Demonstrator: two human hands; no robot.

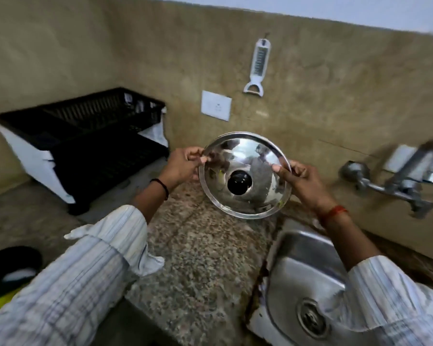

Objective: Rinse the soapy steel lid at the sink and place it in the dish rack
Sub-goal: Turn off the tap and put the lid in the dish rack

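Striped sleeves lead up to the left hand (pixel 183 163) and right hand (pixel 301 179), fingers pinching opposite rims of the steel lid (pixel 245 174) held over the desk (pixel 205 245) between sink (pixel 298 265) and dish rack (pixel 85 136); stiff, light, likely slippery wet, so the rim grip suits.

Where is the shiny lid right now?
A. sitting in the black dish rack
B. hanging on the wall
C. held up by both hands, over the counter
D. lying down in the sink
C: the left hand and right hand pinch opposite edges of the lid, above the counter.
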